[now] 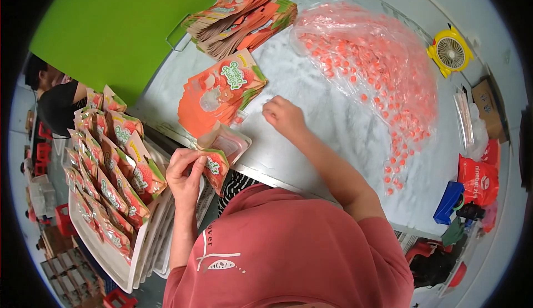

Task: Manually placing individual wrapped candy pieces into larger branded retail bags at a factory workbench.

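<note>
Orange-and-tan pouch (216, 166) is in the left hand (186, 173) right now, near the front edge of the table (277, 155), mouth gaping so you can see the pale inside. Thumb and fingers are pinched together on its left side, so yeah, that grip is closed on it. What's at the bottom of the pouch, I can't make out.

The right hand (284, 116) is over the middle of the tabletop, fingers curled in loosely. Can't tell if there's anything tucked in there, tbh. It's well apart from the pouch and doesn't touch it.

Just beyond the pouch there's a fanned pile of flat pouches (208, 100), with a small clear packet (240, 118) by its right side. Another, thicker stack (244, 22) sits farther back, next to a big green panel (122, 25). Off to the right is a huge clear plastic bag (372, 64) full of little packets with red-orange dots, trailing toward the near side of the table.

Over on the left, a white tray (105, 269) on top of more trays is packed with rows of plump pouches (114, 169), mostly leaning. Oh, and a yellow fan (451, 52) on the far right.
</note>
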Tool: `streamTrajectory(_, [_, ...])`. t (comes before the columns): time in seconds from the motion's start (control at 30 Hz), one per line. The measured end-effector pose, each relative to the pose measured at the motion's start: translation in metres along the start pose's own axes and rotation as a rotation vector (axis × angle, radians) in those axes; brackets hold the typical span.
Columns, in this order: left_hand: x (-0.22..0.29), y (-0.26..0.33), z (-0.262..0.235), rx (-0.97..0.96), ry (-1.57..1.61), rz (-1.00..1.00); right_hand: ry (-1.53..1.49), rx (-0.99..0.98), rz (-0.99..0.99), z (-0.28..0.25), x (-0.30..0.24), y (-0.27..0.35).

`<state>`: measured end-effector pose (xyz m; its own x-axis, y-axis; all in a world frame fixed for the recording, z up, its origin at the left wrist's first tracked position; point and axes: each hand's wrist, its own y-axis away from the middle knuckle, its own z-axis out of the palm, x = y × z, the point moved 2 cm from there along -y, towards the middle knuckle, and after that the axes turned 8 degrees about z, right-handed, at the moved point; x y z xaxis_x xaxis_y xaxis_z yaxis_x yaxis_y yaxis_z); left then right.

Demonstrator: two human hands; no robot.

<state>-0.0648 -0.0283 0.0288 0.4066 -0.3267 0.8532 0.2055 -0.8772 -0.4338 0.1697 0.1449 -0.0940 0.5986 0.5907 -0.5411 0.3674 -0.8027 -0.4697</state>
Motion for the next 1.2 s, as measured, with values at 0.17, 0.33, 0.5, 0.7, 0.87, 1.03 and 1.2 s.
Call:
streamTrajectory(0.17, [-0.004,-0.005,0.011,-0.036,-0.056,0.021,-0.933,-0.203,0.620,-0.058,-0.018,-0.009])
streamTrajectory(0.33, [0.003,-0.018,0.043,-0.094,-0.115,0.021,-1.203,-0.433,0.404,-0.120,-0.082,-0.019])
streamTrajectory(0.5, [0.019,-0.023,0.067,-0.171,-0.176,0.083,-0.551,-0.358,0.259,-0.135,-0.088,-0.022])
streamTrajectory(0.7, [0.019,-0.020,0.079,-0.202,-0.093,0.056,-0.355,-0.174,0.252,-0.136,-0.095,-0.005])
streamTrajectory(0.87, [0.016,-0.019,0.090,-0.222,-0.099,0.071,-0.171,0.134,0.069,-0.125,-0.093,-0.007])
streamTrajectory(1.03, [0.016,-0.017,0.097,-0.246,-0.050,0.050,-0.384,0.139,0.291,-0.114,-0.085,-0.008])
streamTrajectory(1.2, [0.009,-0.018,0.098,-0.217,-0.073,0.076,-0.687,-0.037,0.296,-0.128,-0.103,-0.008])
